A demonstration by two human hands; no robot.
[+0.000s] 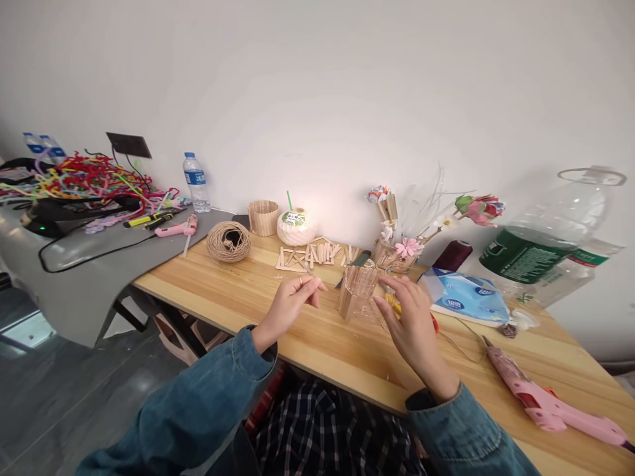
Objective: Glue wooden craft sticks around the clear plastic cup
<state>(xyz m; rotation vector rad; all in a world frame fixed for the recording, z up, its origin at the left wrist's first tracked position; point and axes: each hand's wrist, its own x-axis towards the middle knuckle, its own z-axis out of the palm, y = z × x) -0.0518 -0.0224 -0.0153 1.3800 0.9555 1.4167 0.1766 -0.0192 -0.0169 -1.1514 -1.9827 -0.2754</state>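
Note:
My left hand (294, 303) is held over the table with thumb and fingertips pinched together; whether anything thin is between them is too small to tell. A cup-like holder made of wooden craft sticks (354, 301) stands upright between my hands, with shiny strands on its surface. Just right of it, my right hand (409, 320) has thumb and forefinger apart, holding nothing visible. Partly hidden behind that hand are yellow and red handles (393, 303). Loose craft sticks (322, 252) lie beyond the holder, some joined into a small frame (294, 260).
A twine ball (229, 242), another stick cup (263, 218) and a coconut with a straw (296, 227) stand behind. To the right are paper flowers (407, 247), a tissue pack (464, 297), a large bottle (540, 238) and a pink glue gun (546, 403). Another glue gun (178, 229) lies left.

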